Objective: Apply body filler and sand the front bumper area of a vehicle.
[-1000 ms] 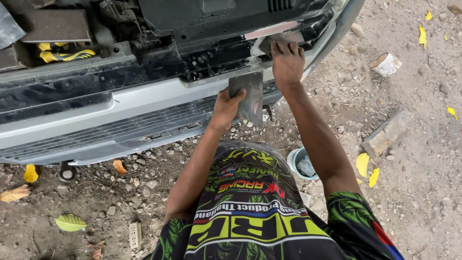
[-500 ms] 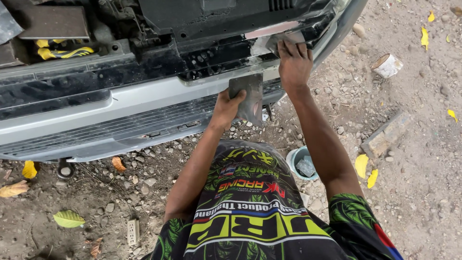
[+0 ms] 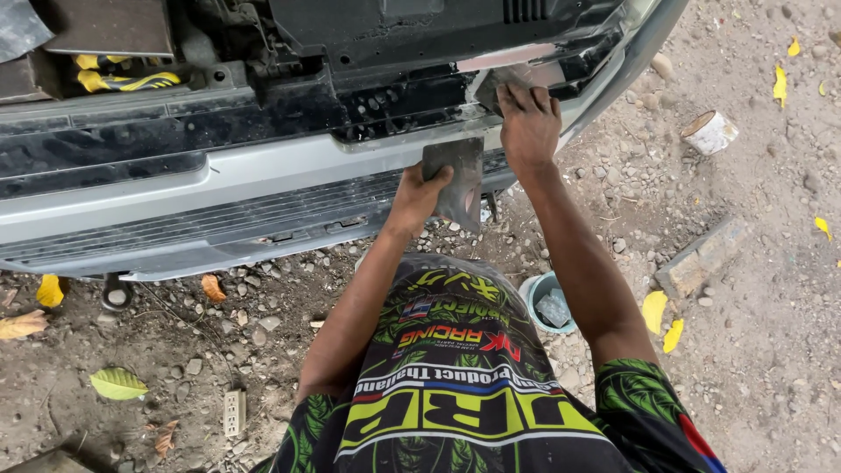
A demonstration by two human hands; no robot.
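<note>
While the person crouches over the gravel, the left hand (image 3: 419,194) has its grip closed around a flat grey mixing board (image 3: 457,182), fingers wrapped over the left edge and the board held upright just in front of the silver bumper (image 3: 175,197) of the car. Up above it, the right hand (image 3: 527,123) is pressed against the damaged patch of the bumper's upper corner; its fingers are curled over a small spreader (image 3: 491,83), grip tight on it, with the pale smeared area just beside the fingertips. Both forearms reach forward from a black, green and yellow printed shirt (image 3: 455,385).

On the ground beneath the right arm stands a small blue tub (image 3: 550,302) with a grey lump inside. Off to the right lie a weathered piece of wood (image 3: 701,257) and, farther up, a short white cylinder (image 3: 708,132) on its side. Yellow leaves (image 3: 655,310) are scattered over the dirt. Near the lower left sits a white power strip (image 3: 234,412), and a ring spanner's end (image 3: 116,293) shows under the bumper's edge. Behind the bumper, in the open engine bay, a yellow and black glove (image 3: 123,81) rests on a ledge.
</note>
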